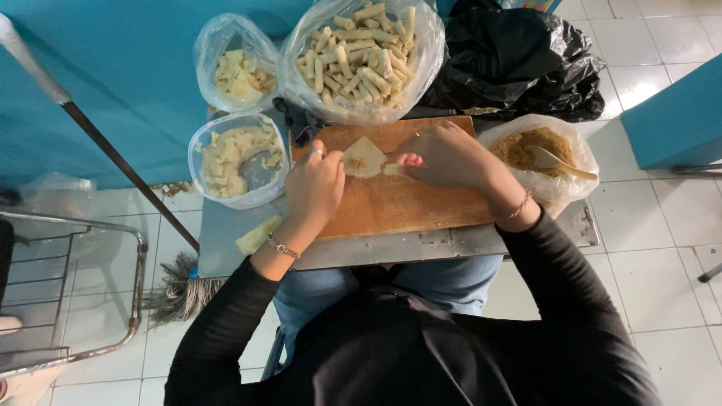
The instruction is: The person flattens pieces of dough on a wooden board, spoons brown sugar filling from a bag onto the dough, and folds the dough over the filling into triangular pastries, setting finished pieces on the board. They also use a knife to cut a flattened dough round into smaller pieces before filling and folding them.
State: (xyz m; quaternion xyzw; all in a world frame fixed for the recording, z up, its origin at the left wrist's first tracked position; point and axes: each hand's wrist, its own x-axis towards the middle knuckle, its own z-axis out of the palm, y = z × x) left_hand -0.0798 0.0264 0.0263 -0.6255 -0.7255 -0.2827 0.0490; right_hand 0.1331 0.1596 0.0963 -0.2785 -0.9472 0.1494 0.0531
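A pale square dough wrapper (364,159) lies on a wooden cutting board (398,207). My left hand (314,186), with a ring and a bracelet, rests on the board and its fingertips touch the wrapper's left edge. From the right, my right hand (445,156) pinches the wrapper's other edge between curled fingers. Both sleeves are black.
A clear bag of rolled pastries (359,53) stands behind the board, beside a smaller bag of wrappers (239,71). A plastic tub of wrapper pieces (235,159) sits at left. A bag of brown filling with a wooden spoon (547,156) is at right. A black bag (519,60), a broom (113,158) and a metal rack (75,293) surround the metal tray (398,246).
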